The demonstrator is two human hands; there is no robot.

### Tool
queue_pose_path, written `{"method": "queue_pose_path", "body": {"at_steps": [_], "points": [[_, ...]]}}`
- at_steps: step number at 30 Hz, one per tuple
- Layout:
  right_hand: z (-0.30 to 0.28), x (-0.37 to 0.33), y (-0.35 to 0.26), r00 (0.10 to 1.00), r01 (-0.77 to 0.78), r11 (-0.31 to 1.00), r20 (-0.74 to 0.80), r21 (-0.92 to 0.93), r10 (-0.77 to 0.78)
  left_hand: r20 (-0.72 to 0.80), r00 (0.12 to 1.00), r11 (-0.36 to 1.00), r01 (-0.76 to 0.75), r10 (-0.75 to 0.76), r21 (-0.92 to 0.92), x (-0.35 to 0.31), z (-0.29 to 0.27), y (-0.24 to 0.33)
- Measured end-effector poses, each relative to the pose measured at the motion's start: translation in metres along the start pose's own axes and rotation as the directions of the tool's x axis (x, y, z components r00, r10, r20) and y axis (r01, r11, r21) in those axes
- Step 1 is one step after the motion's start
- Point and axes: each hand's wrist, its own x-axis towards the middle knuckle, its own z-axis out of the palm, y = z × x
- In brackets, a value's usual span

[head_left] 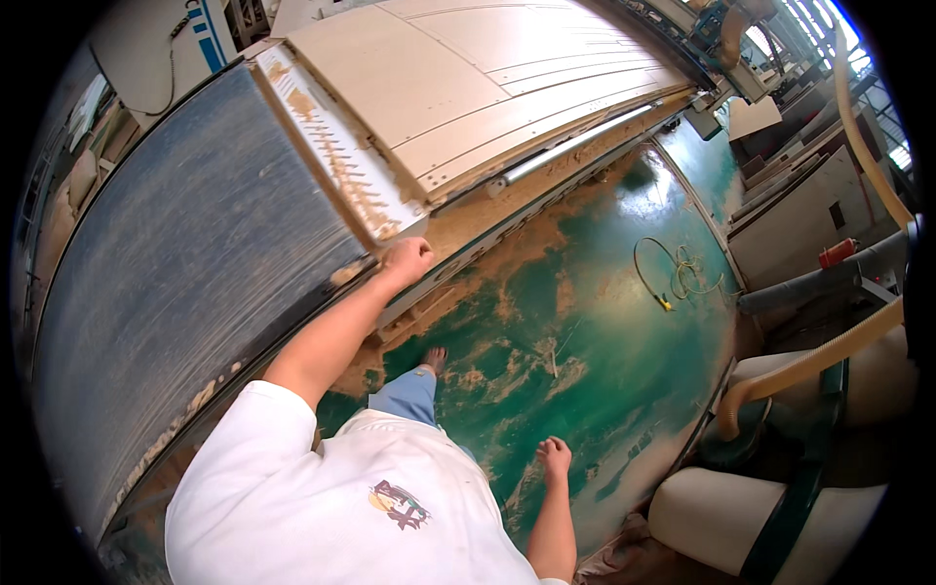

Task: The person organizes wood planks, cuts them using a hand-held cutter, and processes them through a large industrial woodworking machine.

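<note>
My left hand (405, 261) reaches forward to the near corner of a long machine bed, its fingers curled. Anything inside those fingers is hidden. Just beyond it lies a white strip (336, 146) with a row of dark bristle-like marks and heaps of sawdust. To its left stretches a dusty dark conveyor belt (195, 214). On the bed ahead rests a large pale board (439, 78) with straight cut lines across it. My right hand (554, 456) hangs low on the right over the green floor, fingers loosely curled, with nothing visible in them.
Sawdust is scattered over the green floor (604, 322). A coiled thin hose (682, 268) lies there. Beige ribbed ducts (809, 366) and pale cylindrical bags (721, 512) crowd the right side. A machine head (736, 49) stands at the far end, with stacked panels (799, 175) beyond the floor.
</note>
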Motion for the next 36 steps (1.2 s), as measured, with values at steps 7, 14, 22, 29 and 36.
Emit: {"method": "queue_pose_path", "body": {"at_steps": [7, 14, 22, 29, 36], "points": [[0.076, 0.156, -0.218, 0.994, 0.082, 0.991, 0.076, -0.108, -0.074, -0.339, 0.927, 0.926, -0.022, 0.16, 0.376, 0.211, 0.033, 0.025], [0.132, 0.269, -0.351, 0.959, 0.016, 0.973, 0.28, -0.229, 0.05, -0.279, 0.96, 0.901, 0.106, 0.017, 0.421, 0.264, 0.062, 0.041], [0.214, 0.484, -0.603, 0.883, 0.139, 0.99, 0.451, 0.011, -0.129, -0.252, 0.965, 0.89, 0.182, -0.079, 0.418, 0.293, 0.065, 0.093], [0.319, 0.664, -0.854, 0.844, 0.286, 0.947, 0.43, 0.146, -0.321, -0.241, 0.882, 0.78, 0.471, -0.405, 0.413, 0.304, 0.066, 0.131], [0.403, 0.806, -0.965, 0.899, 0.424, 0.835, 0.048, -0.352, -0.436, -0.225, 0.859, 0.771, 0.512, -0.46, 0.378, 0.405, 0.124, 0.201]]}}
